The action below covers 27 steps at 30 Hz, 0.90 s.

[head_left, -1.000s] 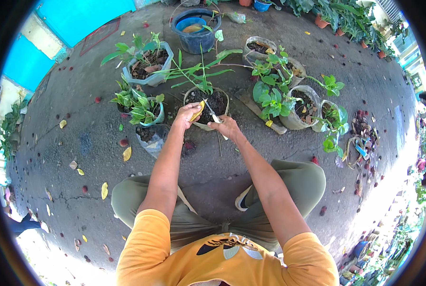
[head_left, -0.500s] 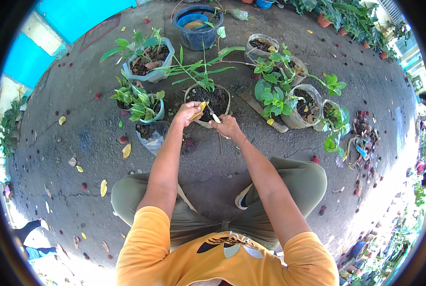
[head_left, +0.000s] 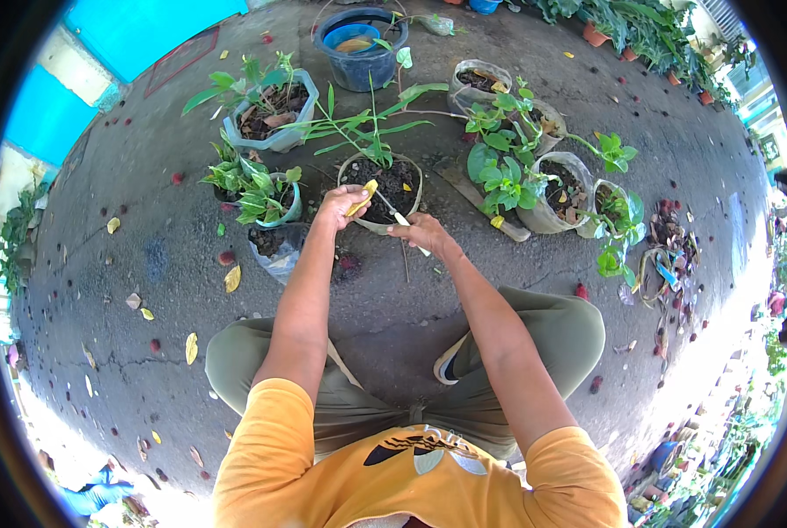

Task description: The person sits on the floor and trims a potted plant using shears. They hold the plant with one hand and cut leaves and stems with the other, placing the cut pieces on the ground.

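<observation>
In front of me stands a plant bag (head_left: 344, 208) filled with dark soil, a long-leaved green plant (head_left: 371, 141) growing upright in it. At its near left rim, my left hand (head_left: 339, 208) is closed on a long yellow piece (head_left: 364, 199); leaf or peel, I cannot tell. My right hand (head_left: 427, 232), at the near right rim, grips the white handle of a small knife (head_left: 400, 217). Its thin blade points up and left over the soil, close to the yellow piece but apart from it. A small yellow bit (head_left: 406, 187) lies on the soil.
Potted plants stand left (head_left: 279, 141) and right (head_left: 552, 220) of the bag. A broad-bladed tool with a yellow band (head_left: 497, 222) lies on the right. Behind is a black bucket (head_left: 362, 66) with a blue container inside. Fallen leaves (head_left: 233, 279) dot the ground.
The knife has swung away from the yellow piece, and more of its blade shows. A small yellow bit now shows on the soil. My left hand has shifted slightly left.
</observation>
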{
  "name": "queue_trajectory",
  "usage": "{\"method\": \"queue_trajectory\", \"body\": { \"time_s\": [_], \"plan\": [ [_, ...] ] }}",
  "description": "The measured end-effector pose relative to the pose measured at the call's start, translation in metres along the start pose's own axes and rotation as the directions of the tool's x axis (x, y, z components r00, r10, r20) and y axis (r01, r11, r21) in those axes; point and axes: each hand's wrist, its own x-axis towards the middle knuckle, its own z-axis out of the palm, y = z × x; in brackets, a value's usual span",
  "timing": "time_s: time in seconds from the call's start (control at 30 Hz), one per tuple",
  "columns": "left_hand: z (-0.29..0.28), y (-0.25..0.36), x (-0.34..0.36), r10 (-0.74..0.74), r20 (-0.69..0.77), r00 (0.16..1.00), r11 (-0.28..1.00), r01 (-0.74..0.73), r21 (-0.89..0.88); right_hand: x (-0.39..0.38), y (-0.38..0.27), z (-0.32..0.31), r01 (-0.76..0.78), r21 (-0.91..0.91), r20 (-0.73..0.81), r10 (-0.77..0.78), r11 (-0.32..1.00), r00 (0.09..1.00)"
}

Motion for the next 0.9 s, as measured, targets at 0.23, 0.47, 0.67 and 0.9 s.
{"method": "queue_trajectory", "body": {
  "time_s": [0.23,0.47,0.67,0.9],
  "plan": [
    [0.01,-0.006,-0.003,-0.029,0.085,0.996,0.999,0.026,0.031,-0.009,-0.016,0.0,0.005,-0.105,-0.038,-0.009,0.994,0.999],
    [0.001,-0.009,0.007,-0.109,0.142,0.984,0.992,0.116,-0.044,0.001,-0.01,0.013,0.011,-0.295,-0.201,-0.073,0.956,0.977],
    [-0.002,-0.017,0.013,0.007,-0.01,1.0,1.0,-0.007,0.01,0.002,-0.006,0.014,0.029,-0.25,-0.194,-0.079,0.968,0.978],
    [-0.006,-0.013,0.022,-0.008,0.045,0.999,0.97,0.019,-0.24,-0.009,-0.013,-0.002,-0.054,0.022,0.085,0.052,0.998,0.995]
  ]
}}
